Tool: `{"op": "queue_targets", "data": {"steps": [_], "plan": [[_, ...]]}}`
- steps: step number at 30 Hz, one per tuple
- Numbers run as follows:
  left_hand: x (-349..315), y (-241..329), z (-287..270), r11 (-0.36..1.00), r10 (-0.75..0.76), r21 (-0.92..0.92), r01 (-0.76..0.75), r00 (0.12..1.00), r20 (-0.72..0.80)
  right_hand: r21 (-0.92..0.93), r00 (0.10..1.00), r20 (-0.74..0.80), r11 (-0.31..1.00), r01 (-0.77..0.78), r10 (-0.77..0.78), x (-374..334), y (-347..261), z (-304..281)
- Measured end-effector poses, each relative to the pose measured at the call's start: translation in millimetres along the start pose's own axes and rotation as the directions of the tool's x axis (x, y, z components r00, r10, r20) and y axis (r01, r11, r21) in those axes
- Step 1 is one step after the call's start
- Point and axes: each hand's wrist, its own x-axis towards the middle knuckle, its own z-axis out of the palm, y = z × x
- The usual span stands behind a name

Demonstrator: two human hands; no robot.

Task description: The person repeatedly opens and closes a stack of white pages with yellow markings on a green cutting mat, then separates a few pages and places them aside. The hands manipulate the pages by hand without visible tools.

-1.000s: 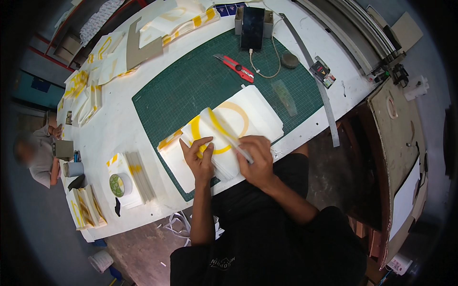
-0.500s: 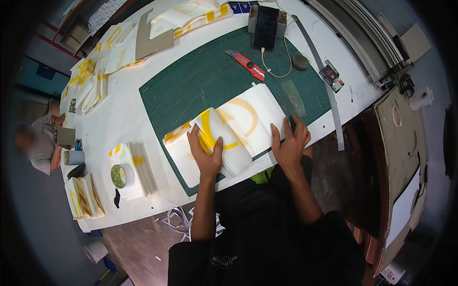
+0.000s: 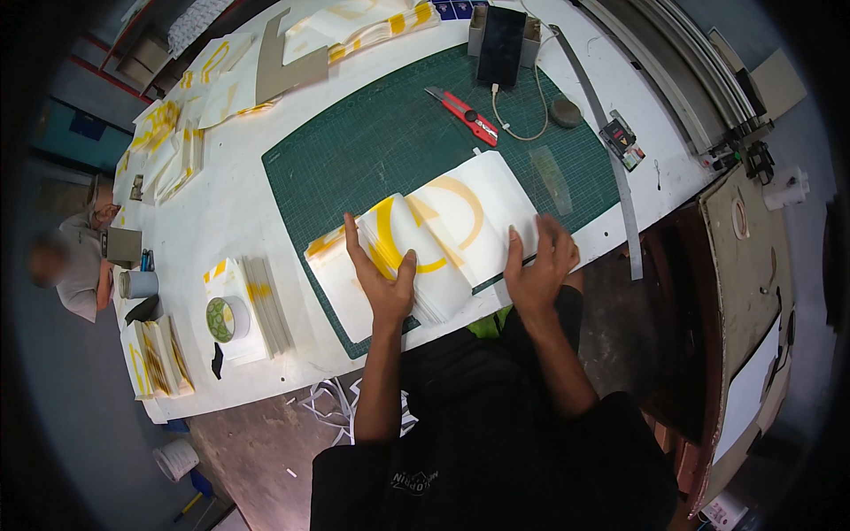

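A stack of white paper sheets with yellow print (image 3: 425,305) lies spread open on the green cutting mat (image 3: 354,155) in front of me. My left hand (image 3: 388,288) rests on the folded sheets at the stack's middle, its fingers stretched and the thumb apart. At the near right edge of the paler printed sheet (image 3: 491,212) is my right hand (image 3: 538,270), fingers spread and held loosely at the paper's side. Neither hand is closed around anything. Beyond the paper, a red utility knife (image 3: 465,115) lies on the mat.
A phone (image 3: 500,44) with a cable leans on a stand at the back. A steel ruler (image 3: 620,190) lies along the right. At left are a tape roll (image 3: 227,319) on a paper stack and more printed sheets (image 3: 177,164). Another person (image 3: 80,257) sits at far left.
My left fingers have straightened and lifted slightly from the folded sheets. The right hand has shifted only a little, by the paper's edge. The view has moved slightly.
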Motion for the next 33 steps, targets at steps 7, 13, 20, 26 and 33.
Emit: {"op": "queue_targets", "data": {"steps": [7, 13, 20, 26, 33], "plan": [[-2, -3, -7, 0.99, 0.015, 0.135, -0.029, 0.995, 0.101, -0.143, 0.999, 0.052, 0.99, 0.008, 0.0, 1, 8, -1], [-1, -3, -6, 0.98, 0.049, 0.188, -0.07, 0.993, 0.111, 0.007, 0.999, -0.026, 0.999, 0.041, -0.041, 3, -2, -7], [0, -5, -5, 0.977, 0.065, 0.196, -0.085, 0.992, 0.107, 0.698, 0.943, 0.002, 0.675, -0.239, 0.332, 8, 0, -3], [0, -6, -6, 0.977, 0.067, 0.194, -0.089, 0.991, 0.114, 0.808, 0.872, 0.157, 0.448, -0.383, 0.464, 24, 9, -9], [-1, -6, -5, 0.981, 0.054, 0.178, -0.073, 0.993, 0.106, 0.624, 0.892, 0.173, 0.654, -0.427, 0.417, 21, 24, -7]]}}
